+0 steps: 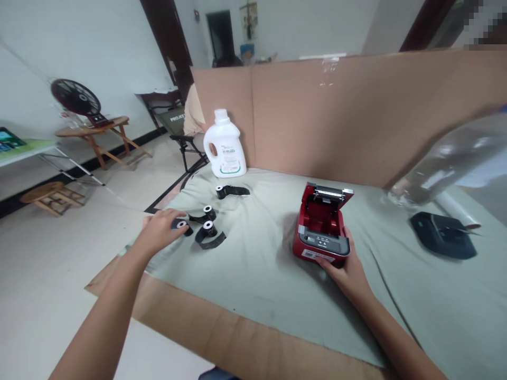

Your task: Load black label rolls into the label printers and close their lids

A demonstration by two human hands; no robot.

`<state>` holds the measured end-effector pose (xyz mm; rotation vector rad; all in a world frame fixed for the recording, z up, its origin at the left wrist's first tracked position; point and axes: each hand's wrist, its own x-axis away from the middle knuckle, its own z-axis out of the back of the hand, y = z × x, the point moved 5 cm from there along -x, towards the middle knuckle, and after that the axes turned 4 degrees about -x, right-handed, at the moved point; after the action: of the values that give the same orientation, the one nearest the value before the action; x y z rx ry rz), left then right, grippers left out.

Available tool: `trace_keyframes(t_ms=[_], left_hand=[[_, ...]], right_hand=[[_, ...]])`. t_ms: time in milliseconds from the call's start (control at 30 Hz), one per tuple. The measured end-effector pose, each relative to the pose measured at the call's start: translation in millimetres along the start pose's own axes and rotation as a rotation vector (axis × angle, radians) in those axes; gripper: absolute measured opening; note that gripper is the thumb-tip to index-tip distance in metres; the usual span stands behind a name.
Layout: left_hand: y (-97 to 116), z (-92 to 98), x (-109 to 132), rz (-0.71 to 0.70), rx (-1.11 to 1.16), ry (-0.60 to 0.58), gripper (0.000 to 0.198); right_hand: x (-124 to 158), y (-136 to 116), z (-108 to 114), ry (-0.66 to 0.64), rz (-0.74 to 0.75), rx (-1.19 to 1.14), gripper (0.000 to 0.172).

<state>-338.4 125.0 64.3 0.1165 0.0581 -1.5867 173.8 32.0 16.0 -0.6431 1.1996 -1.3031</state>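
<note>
My right hand (pixel 350 266) grips a small red and black label printer (pixel 322 245) at its near right corner, thumb along the front. The printer's lid (pixel 327 195) stands raised, and its red inner bay shows nothing in it. At the cloth's left edge, my left hand (pixel 162 229) has its fingers apart around a black roll with a white core (pixel 184 227); the thumb appears to touch it. Right beside it are two similar rolls, one behind (pixel 209 212) and one with a loose curled strip (pixel 209 229). Another roll with its strip unwound (pixel 232 191) lies farther back.
A white jug (pixel 225 145) stands at the back left before a cardboard panel (pixel 317 116). On the right are a large clear plastic bottle (pixel 447 158), a dark flat object (pixel 441 235) and a pale tube (pixel 459 208). Behind the panel, a person sits partly hidden.
</note>
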Motion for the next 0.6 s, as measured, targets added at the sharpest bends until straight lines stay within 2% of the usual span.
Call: trace_keyframes(t_ms=[167, 300, 433, 600], left_hand=[[-5, -13.6, 2, -0.005, -0.039, -0.035, 0.036], [-8, -22.4, 4, -0.025, 0.067, -0.017, 0.035], [-7, -29.8, 7, -0.008, 0.246, 0.094, 0.038], [-9, -50.3, 14, 0.172, 0.483, 0.248, 0.061]], right_hand=[[-1, -3, -1, -0.014, 0.008, -0.007, 0.107], [1, 8, 1, 0.010, -0.007, 0.043, 0.112], [2, 15, 2, 0.016, 0.002, 0.066, 0.114], [1, 13, 3, 0.013, -0.012, 0.092, 0.117]])
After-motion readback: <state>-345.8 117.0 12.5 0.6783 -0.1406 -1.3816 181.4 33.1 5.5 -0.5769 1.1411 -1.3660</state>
